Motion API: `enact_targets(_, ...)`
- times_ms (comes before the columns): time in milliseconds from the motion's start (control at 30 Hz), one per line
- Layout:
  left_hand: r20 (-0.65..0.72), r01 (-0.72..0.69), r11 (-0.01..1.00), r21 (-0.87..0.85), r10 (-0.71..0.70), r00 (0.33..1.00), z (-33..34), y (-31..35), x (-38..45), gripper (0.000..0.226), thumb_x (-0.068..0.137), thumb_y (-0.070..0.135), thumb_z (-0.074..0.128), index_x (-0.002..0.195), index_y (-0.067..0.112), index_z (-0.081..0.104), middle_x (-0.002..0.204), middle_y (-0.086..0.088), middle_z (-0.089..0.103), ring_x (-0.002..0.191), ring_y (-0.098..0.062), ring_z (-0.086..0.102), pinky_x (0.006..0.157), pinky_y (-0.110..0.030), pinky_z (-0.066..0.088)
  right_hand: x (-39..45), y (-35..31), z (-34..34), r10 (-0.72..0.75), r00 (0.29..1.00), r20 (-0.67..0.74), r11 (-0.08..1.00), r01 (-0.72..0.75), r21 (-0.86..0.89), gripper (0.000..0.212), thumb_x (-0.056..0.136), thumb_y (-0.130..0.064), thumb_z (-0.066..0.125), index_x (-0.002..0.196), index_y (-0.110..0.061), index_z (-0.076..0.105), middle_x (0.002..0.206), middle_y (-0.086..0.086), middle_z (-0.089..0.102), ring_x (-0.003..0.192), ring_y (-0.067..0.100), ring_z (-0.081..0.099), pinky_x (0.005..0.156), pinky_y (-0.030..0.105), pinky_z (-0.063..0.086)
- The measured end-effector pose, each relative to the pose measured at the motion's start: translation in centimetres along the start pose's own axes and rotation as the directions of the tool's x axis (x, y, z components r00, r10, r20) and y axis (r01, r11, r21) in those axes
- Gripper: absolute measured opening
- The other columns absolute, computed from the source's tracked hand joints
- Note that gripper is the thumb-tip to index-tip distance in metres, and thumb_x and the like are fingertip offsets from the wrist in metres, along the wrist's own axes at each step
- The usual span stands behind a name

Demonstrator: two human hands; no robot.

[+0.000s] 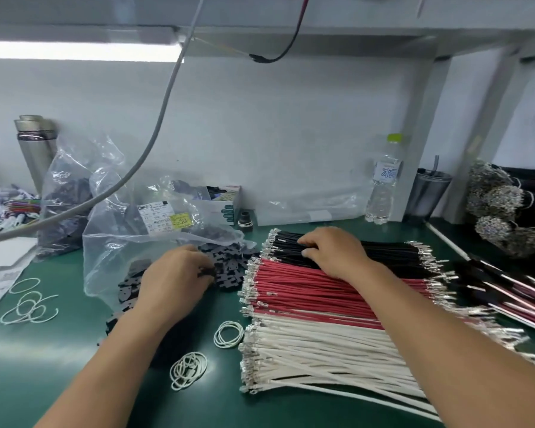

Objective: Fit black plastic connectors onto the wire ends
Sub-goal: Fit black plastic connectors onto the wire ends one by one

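I see my left hand (175, 274) on the connector pile (226, 267) at the mouth of a plastic bag (115, 254), left of centre. My right hand (334, 253) rests on the far end of the wire stack (322, 304) just right of it. Rubber bands (228, 334) lie nearer, between. A water bottle (383, 186) stands far right, against the wall (260, 134).

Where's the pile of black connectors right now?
In the head view, the black connectors lie left of centre on the green mat, spilling from a clear bag, just left of the red wires; the left hand is on them.
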State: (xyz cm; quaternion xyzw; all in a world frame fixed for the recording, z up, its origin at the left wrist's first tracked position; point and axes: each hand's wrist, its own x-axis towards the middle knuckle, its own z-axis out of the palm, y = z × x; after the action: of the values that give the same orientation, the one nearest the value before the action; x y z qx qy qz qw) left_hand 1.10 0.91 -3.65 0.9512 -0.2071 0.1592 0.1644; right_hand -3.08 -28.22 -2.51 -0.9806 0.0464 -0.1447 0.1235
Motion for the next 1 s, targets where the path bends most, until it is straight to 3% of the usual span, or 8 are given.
enact_targets(167,-0.143,-0.020,0.983,-0.182,-0.006,0.990,-0.2,0.6,0.0,0.026,0.086,0.021,0.076,0.108,0.034,0.079,0.094,0.012,0.079,0.082,-0.012,0.073,0.078,-0.038,0.064,0.8,-0.3,0.4,0.005,1.000,-0.002,0.999,-0.005,-0.036,0.010,0.094,-0.031,0.068,0.099,-0.031,0.077,0.104,-0.012,0.073,0.099,0.012,0.066,0.077,0.028,0.045)
enact_targets(300,-0.127,-0.064,0.921,-0.385,0.016,0.992,0.1,1.4,-0.5,0.043,0.089,0.014,0.070,0.126,0.033,0.072,0.106,0.012,0.076,0.092,-0.009,0.070,0.088,-0.038,0.061,0.5,-0.4,0.2,-0.036,0.999,0.011,0.998,0.036,-0.042,0.007,0.091,-0.032,0.071,0.096,-0.032,0.076,0.099,-0.015,0.071,0.094,0.008,0.064,0.075,0.026,0.042)
enact_targets(400,-0.092,-0.047,0.881,-0.471,0.004,0.996,0.2,1.7,-0.6,0.028,0.086,0.013,0.074,0.108,0.030,0.078,0.098,0.015,0.074,0.087,-0.005,0.069,0.085,-0.037,0.061,0.2,-0.3,0.0,-0.070,0.996,-0.052,0.995,0.066,-0.071,0.009,0.093,-0.027,0.068,0.097,-0.030,0.076,0.102,-0.013,0.069,0.098,0.011,0.064,0.076,0.027,0.041)
enact_targets(500,-0.074,-0.012,0.843,-0.537,-0.033,0.997,0.3,2.0,-0.6,0.024,0.084,0.008,0.077,0.088,0.031,0.072,0.076,0.014,0.073,0.069,-0.003,0.068,0.069,-0.024,0.060,-0.1,0.0,-1.3,-0.103,0.988,-0.117,0.993,0.094,-0.078,0.014,0.097,-0.024,0.063,0.105,-0.027,0.075,0.106,-0.009,0.071,0.099,0.014,0.066,0.079,0.028,0.046)
enact_targets(600,-0.057,0.009,0.717,-0.697,-0.068,0.996,0.1,2.3,-0.8,0.027,0.084,0.001,0.078,0.095,0.026,0.075,0.079,0.009,0.076,0.071,-0.002,0.070,0.063,-0.011,0.053,-0.4,-0.2,-3.7,-0.195,0.961,-0.197,0.978,0.175,-0.116,0.025,0.101,-0.017,0.055,0.118,-0.026,0.071,0.105,-0.005,0.065,0.099,0.019,0.061,0.076,0.032,0.043)
enact_targets(700,0.014,0.069,0.557,-0.827,-0.102,0.995,-0.4,2.7,-1.0,0.027,0.084,0.001,0.080,0.099,0.023,0.080,0.082,0.008,0.080,0.066,0.001,0.071,0.057,-0.010,0.051,-1.4,-1.0,-5.9,-0.256,0.923,-0.287,0.961,0.212,-0.175,0.029,0.103,-0.018,0.050,0.120,-0.028,0.070,0.101,-0.006,0.056,0.094,0.016,0.056,0.070,0.032,0.040)
enact_targets(833,0.079,0.114,0.382,-0.917,-0.106,0.991,-1.1,3.2,-1.3,0.027,0.081,0.001,0.083,0.098,0.021,0.080,0.082,-0.001,0.080,0.064,-0.008,0.070,0.056,-0.015,0.054,-5.8,-2.0,-5.8,-0.298,0.842,-0.450,0.953,0.292,-0.084,0.014,0.093,-0.022,0.069,0.103,-0.019,0.078,0.088,-0.009,0.050,0.071,0.010,0.051,0.063,0.023,0.037)
enact_targets(1000,0.107,0.107,0.360,-0.927,-0.021,0.994,-1.2,4.0,-1.7,0.022,0.082,0.001,0.083,0.094,0.020,0.084,0.080,-0.011,0.079,0.065,-0.015,0.072,0.054,-0.023,0.057,-9.6,-2.6,-3.7,-0.313,0.780,-0.541,0.942,0.328,-0.072,0.008,0.085,-0.017,0.078,0.092,-0.015,0.078,0.086,-0.009,0.055,0.072,0.005,0.051,0.065,0.018,0.042)
